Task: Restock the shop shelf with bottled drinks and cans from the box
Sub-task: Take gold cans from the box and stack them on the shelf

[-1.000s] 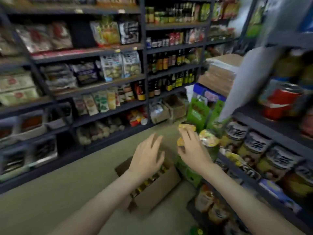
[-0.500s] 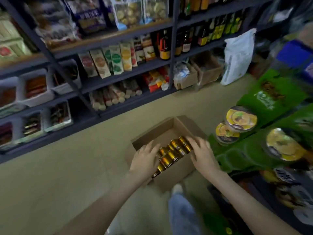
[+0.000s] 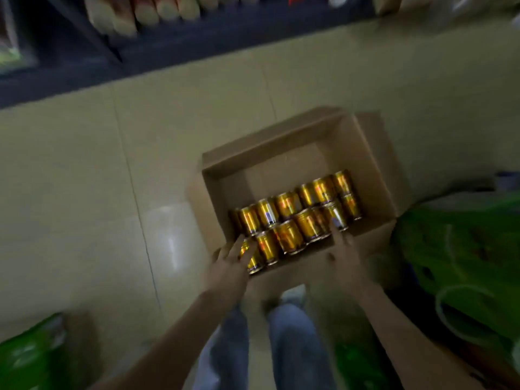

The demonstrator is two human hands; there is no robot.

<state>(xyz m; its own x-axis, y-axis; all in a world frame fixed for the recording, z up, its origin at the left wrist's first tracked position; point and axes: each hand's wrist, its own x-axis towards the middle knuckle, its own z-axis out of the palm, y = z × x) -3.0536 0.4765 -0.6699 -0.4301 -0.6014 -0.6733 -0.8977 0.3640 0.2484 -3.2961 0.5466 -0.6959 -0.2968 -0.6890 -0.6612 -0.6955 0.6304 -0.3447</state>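
Note:
An open cardboard box (image 3: 270, 153) stands on the tiled floor straight below me. Several gold cans (image 3: 295, 218) fill its near half in two rows; the far half shows bare cardboard. My left hand (image 3: 230, 263) reaches over the box's near left corner, its straight fingers touching the nearest cans. My right hand (image 3: 342, 254) hovers at the near right edge with fingers stretched toward a can there. Neither hand holds anything. The picture is blurred by motion.
A dark shelf base (image 3: 197, 43) with pale packets (image 3: 126, 12) runs along the top. Green packaged goods (image 3: 461, 249) crowd the right side, and more green packs (image 3: 31, 353) lie at the lower left. My jeans-clad legs (image 3: 281, 342) stand just behind the box.
My view has tipped down from the shelves to straight over the box. Both hands have dropped from chest height to the cans at the box's near edge.

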